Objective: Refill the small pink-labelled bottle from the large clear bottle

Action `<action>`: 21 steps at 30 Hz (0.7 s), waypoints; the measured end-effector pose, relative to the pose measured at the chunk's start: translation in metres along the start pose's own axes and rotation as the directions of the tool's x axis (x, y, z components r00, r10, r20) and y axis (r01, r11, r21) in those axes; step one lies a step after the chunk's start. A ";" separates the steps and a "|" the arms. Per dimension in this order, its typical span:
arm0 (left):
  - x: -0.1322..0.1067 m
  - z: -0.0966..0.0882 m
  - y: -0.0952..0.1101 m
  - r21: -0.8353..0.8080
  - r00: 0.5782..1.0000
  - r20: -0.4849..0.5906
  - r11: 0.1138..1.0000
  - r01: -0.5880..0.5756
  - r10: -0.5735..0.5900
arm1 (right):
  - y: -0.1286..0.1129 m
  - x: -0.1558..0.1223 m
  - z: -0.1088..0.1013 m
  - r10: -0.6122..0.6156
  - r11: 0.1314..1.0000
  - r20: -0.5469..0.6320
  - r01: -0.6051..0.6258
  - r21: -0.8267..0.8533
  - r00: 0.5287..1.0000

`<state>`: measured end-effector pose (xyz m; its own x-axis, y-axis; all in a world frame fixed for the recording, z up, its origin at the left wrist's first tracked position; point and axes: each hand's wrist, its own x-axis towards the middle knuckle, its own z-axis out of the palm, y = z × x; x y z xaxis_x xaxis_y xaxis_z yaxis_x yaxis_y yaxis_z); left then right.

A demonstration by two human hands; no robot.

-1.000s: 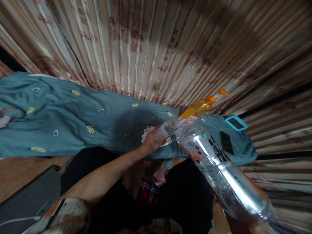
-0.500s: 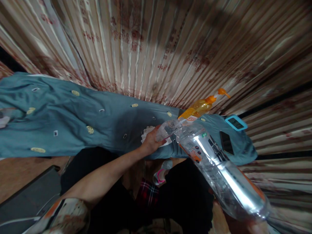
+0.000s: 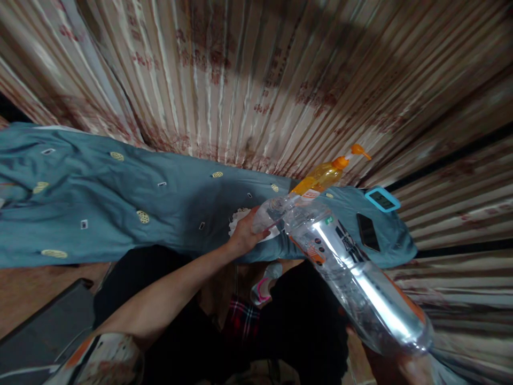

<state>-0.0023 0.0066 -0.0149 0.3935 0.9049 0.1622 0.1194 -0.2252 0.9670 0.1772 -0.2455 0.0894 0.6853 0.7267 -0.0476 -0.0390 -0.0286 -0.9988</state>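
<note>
Cloth open leftward; large bottle blocks right.

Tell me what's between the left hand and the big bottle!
In the head view, a see-through container, held by the left hand, lies between it and the big bottle.

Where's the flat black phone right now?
In the head view, the flat black phone lies toward the right end of the teal patterned cloth, between the blue-framed digital clock and the big clear plastic bottle.
</note>
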 end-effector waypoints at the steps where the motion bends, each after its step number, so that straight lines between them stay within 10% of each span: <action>1: 0.000 0.000 0.000 -0.005 1.000 0.000 1.000 -0.002 0.002 | -0.002 -0.001 0.002 0.005 1.000 0.003 -0.005 0.006 1.000; 21: 0.001 0.000 -0.006 0.035 1.000 -0.021 0.999 -0.016 0.016 | 0.009 0.006 -0.003 -0.103 0.987 0.040 0.107 -0.119 0.994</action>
<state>-0.0023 0.0086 -0.0201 0.3764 0.9084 0.1821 0.1453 -0.2520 0.9568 0.1826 -0.2436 0.0803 0.6563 0.7524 0.0560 0.1212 -0.0319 -0.9921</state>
